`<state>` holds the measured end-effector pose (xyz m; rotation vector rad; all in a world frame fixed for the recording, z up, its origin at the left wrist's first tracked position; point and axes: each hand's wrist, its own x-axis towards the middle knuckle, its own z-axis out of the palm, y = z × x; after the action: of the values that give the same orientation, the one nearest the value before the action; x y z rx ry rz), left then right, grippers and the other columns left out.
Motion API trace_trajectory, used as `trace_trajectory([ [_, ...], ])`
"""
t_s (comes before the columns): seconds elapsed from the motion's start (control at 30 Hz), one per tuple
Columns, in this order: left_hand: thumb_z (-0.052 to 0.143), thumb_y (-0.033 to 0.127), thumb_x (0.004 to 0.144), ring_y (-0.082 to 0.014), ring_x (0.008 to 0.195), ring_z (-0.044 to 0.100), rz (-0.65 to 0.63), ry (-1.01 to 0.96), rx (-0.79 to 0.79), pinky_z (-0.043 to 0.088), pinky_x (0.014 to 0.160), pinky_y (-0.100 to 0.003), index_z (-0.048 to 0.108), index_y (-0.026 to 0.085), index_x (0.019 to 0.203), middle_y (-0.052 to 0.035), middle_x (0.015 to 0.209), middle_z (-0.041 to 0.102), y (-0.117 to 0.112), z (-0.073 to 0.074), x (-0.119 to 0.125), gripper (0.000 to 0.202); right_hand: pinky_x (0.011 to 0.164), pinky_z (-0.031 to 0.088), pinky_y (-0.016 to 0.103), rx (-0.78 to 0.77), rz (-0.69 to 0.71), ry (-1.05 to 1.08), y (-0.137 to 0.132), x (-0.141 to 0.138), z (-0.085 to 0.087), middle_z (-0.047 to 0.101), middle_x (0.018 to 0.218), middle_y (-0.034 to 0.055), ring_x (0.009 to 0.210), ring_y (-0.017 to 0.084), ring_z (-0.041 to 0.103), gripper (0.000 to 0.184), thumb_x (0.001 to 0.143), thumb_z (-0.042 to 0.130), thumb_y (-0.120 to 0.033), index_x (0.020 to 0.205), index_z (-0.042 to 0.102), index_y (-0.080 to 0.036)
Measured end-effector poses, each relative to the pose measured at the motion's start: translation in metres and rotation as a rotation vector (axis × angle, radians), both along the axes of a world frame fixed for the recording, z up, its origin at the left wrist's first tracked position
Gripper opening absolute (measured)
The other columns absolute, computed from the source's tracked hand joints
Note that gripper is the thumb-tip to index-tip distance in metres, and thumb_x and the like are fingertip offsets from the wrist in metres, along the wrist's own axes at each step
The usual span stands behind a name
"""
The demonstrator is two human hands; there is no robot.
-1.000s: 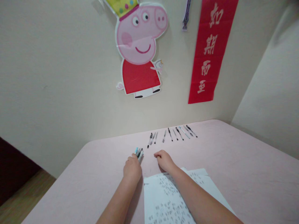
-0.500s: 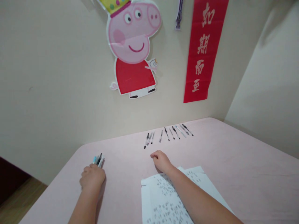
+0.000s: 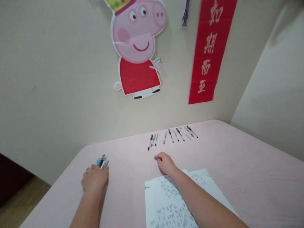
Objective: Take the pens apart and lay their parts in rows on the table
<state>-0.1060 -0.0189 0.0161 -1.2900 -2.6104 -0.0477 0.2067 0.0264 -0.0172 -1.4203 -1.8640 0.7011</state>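
Note:
My left hand [image 3: 94,180] rests on the pink table [image 3: 237,164] near its left edge, closed around a bundle of pens [image 3: 102,161] whose ends stick out past my knuckles. My right hand [image 3: 165,162] lies on the table at the centre with its fingers curled in; nothing shows in it. Its forearm lies across handwritten paper sheets [image 3: 171,199]. A row of several pens [image 3: 172,136] lies spread out just beyond my right hand, near the wall.
The table stands in a corner against cream walls. On the back wall hang a cartoon pig cut-out [image 3: 139,47] and a red banner with characters [image 3: 210,50]. Wooden floor [image 3: 19,202] shows past the table's left edge.
My left hand has carried the bundle of pens from the centre of the table out to the left side. My right hand has stayed where it was.

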Motion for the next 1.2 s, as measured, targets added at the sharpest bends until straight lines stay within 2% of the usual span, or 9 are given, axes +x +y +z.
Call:
trace_trajectory([
  [0.2, 0.033, 0.061, 0.080, -0.0358, 0.101, 0.054, -0.005, -0.034, -0.009, 0.040, 0.079, -0.040, 0.046, -0.001, 0.121, -0.0247, 0.108, 0.056, -0.004, 0.006, 0.003, 0.075, 0.084, 0.044, 0.025, -0.002, 0.004, -0.003, 0.000, 0.000, 0.000, 0.069, 0.091, 0.0074, 0.090, 0.017, 0.061, 0.032, 0.074, 0.046, -0.003, 0.085, 0.074, -0.016],
  [0.47, 0.029, 0.053, 0.084, -0.0359, 0.100, 0.056, -0.051, -0.038, -0.028, 0.040, 0.079, -0.040, 0.045, 0.000, 0.124, -0.0240, 0.109, 0.056, -0.004, 0.002, 0.005, 0.068, 0.086, 0.043, 0.025, -0.023, 0.005, 0.018, 0.000, 0.000, 0.000, 0.068, 0.092, 0.0064, 0.091, 0.016, 0.061, 0.032, 0.074, 0.046, -0.004, 0.085, 0.073, -0.017],
  [0.7, 0.031, 0.052, 0.085, -0.0354, 0.099, 0.056, -0.101, 0.030, -0.020, 0.040, 0.081, -0.040, 0.043, -0.002, 0.126, -0.0243, 0.111, 0.056, -0.008, 0.010, 0.012, 0.069, 0.088, 0.044, 0.028, -0.101, 0.012, 0.072, 0.003, -0.002, 0.002, 0.070, 0.095, 0.0060, 0.093, 0.018, 0.062, 0.031, 0.072, 0.048, -0.005, 0.083, 0.074, -0.018],
  [0.8, 0.034, 0.043, 0.087, -0.0341, 0.105, 0.052, -0.254, 0.061, 0.062, 0.037, 0.088, -0.041, 0.040, -0.002, 0.130, -0.0254, 0.120, 0.052, -0.005, 0.016, 0.025, 0.063, 0.082, 0.047, 0.027, -0.171, 0.009, 0.116, 0.007, 0.000, 0.003, 0.072, 0.091, 0.0056, 0.087, 0.017, 0.065, 0.029, 0.072, 0.049, -0.006, 0.083, 0.074, -0.017],
  [0.87, 0.034, 0.035, 0.088, -0.0312, 0.115, 0.046, -0.444, 0.024, 0.112, 0.033, 0.096, -0.040, 0.041, 0.001, 0.129, -0.0236, 0.127, 0.049, -0.002, 0.019, 0.040, 0.055, 0.072, 0.048, 0.026, -0.217, 0.002, 0.141, 0.010, 0.004, 0.004, 0.073, 0.084, 0.0057, 0.077, 0.016, 0.066, 0.028, 0.073, 0.050, -0.008, 0.085, 0.073, -0.016],
  [0.93, 0.034, 0.028, 0.088, -0.0260, 0.115, 0.047, -0.643, -0.132, 0.093, 0.032, 0.098, -0.035, 0.049, 0.006, 0.124, -0.0189, 0.123, 0.052, -0.001, 0.020, 0.061, 0.044, 0.063, 0.048, 0.024, -0.249, -0.007, 0.157, 0.012, 0.012, 0.006, 0.073, 0.075, 0.0053, 0.065, 0.015, 0.064, 0.026, 0.073, 0.051, -0.010, 0.085, 0.073, -0.015],
  [1.03, 0.036, 0.027, 0.088, -0.0196, 0.096, 0.056, -0.899, -0.463, -0.001, 0.040, 0.086, -0.029, 0.060, 0.014, 0.106, -0.0108, 0.103, 0.062, -0.006, 0.017, 0.098, 0.032, 0.055, 0.045, 0.023, -0.255, -0.036, 0.165, 0.018, 0.029, 0.007, 0.072, 0.068, 0.0045, 0.055, 0.014, 0.061, 0.025, 0.073, 0.052, -0.012, 0.086, 0.073, -0.015],
  [1.1, 0.038, 0.025, 0.088, -0.0171, 0.088, 0.056, -1.059, -0.590, -0.055, 0.040, 0.081, -0.027, 0.062, 0.019, 0.091, -0.0066, 0.093, 0.062, -0.013, 0.012, 0.121, 0.026, 0.055, 0.046, 0.024, -0.226, -0.084, 0.155, 0.025, 0.046, 0.006, 0.072, 0.070, 0.0056, 0.054, 0.014, 0.061, 0.026, 0.073, 0.052, -0.013, 0.087, 0.073, -0.014],
  [1.2, 0.044, 0.022, 0.084, -0.0160, 0.081, 0.055, -1.100, -0.628, -0.065, 0.039, 0.074, -0.026, 0.060, 0.019, 0.085, -0.0038, 0.086, 0.061, -0.021, 0.004, 0.143, 0.016, 0.068, 0.049, 0.027, -0.121, -0.205, 0.122, 0.043, 0.079, 0.006, 0.072, 0.088, 0.0091, 0.073, 0.017, 0.065, 0.030, 0.073, 0.050, -0.013, 0.093, 0.072, -0.014],
])
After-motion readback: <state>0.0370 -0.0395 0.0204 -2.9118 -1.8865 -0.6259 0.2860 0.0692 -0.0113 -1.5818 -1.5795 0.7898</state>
